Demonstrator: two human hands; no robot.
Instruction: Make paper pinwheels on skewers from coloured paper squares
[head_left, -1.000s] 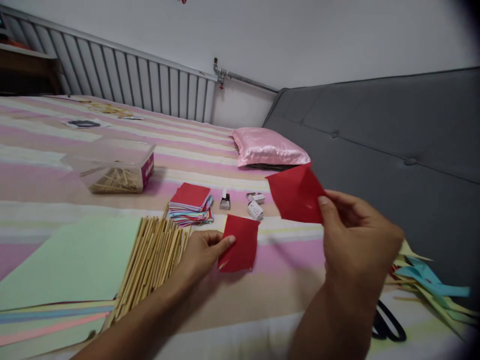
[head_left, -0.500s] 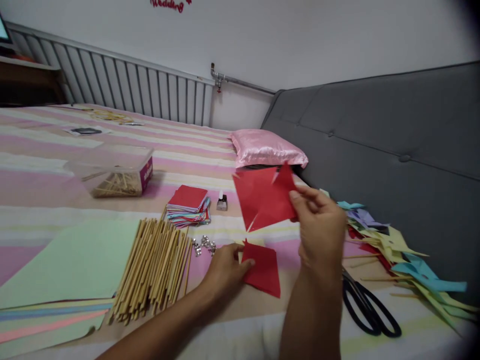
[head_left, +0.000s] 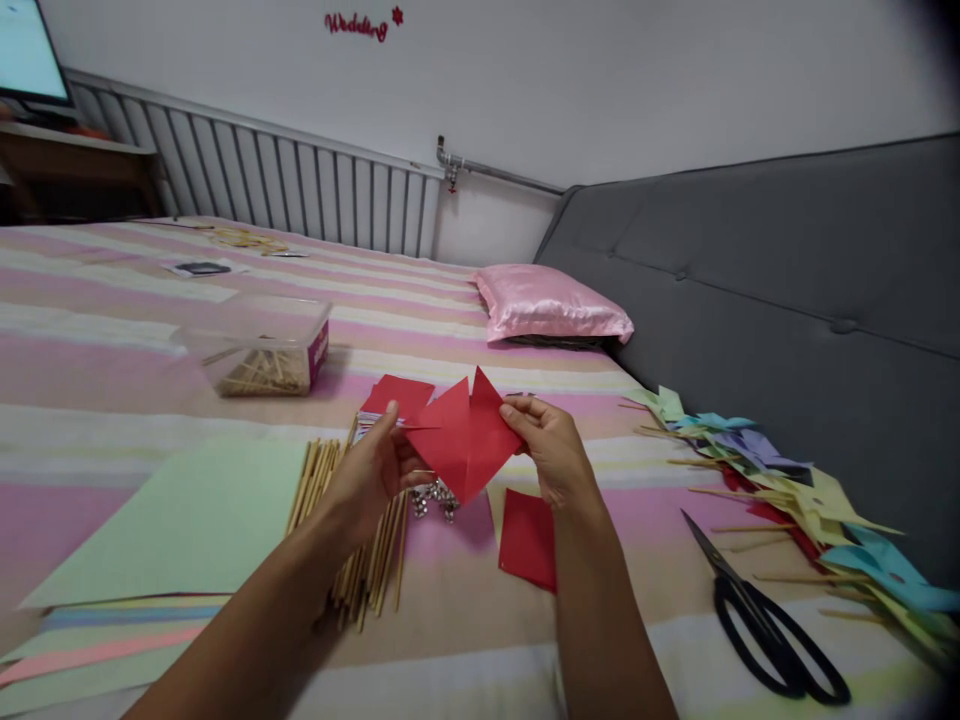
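Right hand (head_left: pixel 553 455) pinching a slit red square (head_left: pixel 457 435) above the striped sheet (head_left: pixel 435 640)
Thumb and fingertips meet on its 3 o'clock corner; left hand (head_left: pixel 366 488) at 9 o'clock, thumb and fingers parted, hold unclear; red papers (head_left: pixel 527 540) at its 5 o'clock; scissors (head_left: pixel 736 583) at 4; plastic box (head_left: pixel 318 353) at 10.

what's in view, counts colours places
held paper: one, red, centre
lower paper: count unclear, red, centre
paper stack: one, red top, behind held paper
sticks: many, tan, centre left
metal bits: several, silver, centre
large sheets: several, pastel, left
box: one, clear, left
scissors: one, black, right
pinwheels: several, multicoloured, right
pillow: one, pink, back
headboard: one, grey, right
radiator: one, grey, back
pipe: one, grey, back
sign: one, red, back
screen: one, pale, left
desk: one, brown, left
far pile: one, yellow, left
flat item: one, dark, left
bedspread: one, striped, underneath
left hand: one, centre
right hand: one, centre
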